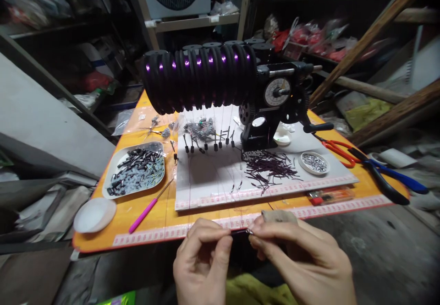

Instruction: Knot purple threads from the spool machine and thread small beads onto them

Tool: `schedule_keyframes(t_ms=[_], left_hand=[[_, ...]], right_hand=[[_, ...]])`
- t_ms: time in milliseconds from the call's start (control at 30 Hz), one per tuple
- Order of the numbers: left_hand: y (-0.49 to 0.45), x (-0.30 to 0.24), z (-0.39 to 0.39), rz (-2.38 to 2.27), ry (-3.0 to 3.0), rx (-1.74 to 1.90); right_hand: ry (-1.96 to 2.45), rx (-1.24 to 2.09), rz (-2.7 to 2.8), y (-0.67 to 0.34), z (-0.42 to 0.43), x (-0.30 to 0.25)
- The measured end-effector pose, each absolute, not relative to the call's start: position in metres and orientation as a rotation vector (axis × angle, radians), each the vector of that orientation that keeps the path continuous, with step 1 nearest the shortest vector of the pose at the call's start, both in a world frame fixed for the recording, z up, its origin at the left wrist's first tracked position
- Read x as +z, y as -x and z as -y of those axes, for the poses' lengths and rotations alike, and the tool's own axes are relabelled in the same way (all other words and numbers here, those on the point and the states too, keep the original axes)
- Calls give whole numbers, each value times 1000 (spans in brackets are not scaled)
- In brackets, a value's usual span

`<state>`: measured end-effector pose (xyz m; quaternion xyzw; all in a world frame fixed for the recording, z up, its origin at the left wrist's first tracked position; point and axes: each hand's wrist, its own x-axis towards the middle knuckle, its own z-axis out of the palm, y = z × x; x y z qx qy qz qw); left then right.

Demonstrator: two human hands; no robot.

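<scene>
My left hand is closed in a pinch at the table's near edge, on one end of a thin dark tube. Facing it, my right hand pinches a small shiny metal piece at the tube's other end. Whether tube and metal piece are joined is too small to tell. Just beyond lies a white board with a pile of thin dark tubes. A black winding machine with purple line on its spools stands behind; several lines hang from it with small black weights.
At left are a white tray of black and pale pieces, a white bowl and a pink-handled needle tool. On the right are a dish of metal bits, orange-handled scissors, blue-and-black pliers and a wooden post.
</scene>
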<state>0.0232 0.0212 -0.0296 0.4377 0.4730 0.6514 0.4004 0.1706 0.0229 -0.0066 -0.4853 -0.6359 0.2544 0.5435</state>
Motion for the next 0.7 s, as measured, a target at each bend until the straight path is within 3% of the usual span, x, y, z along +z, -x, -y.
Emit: schedule_keyframes(t_ms=[200, 400, 700], left_hand=[[-31, -29, -18, -1257, -1304, 1729], [-29, -25, -17, -1199, -1278, 1678], [-14, -32, -31, -654, -757, 1107]], right_hand=[[1141, 448, 1622, -170, -16, -6], [1291, 622, 1584, -172, -16, -6], [1242, 405, 1492, -163, -12, 0]])
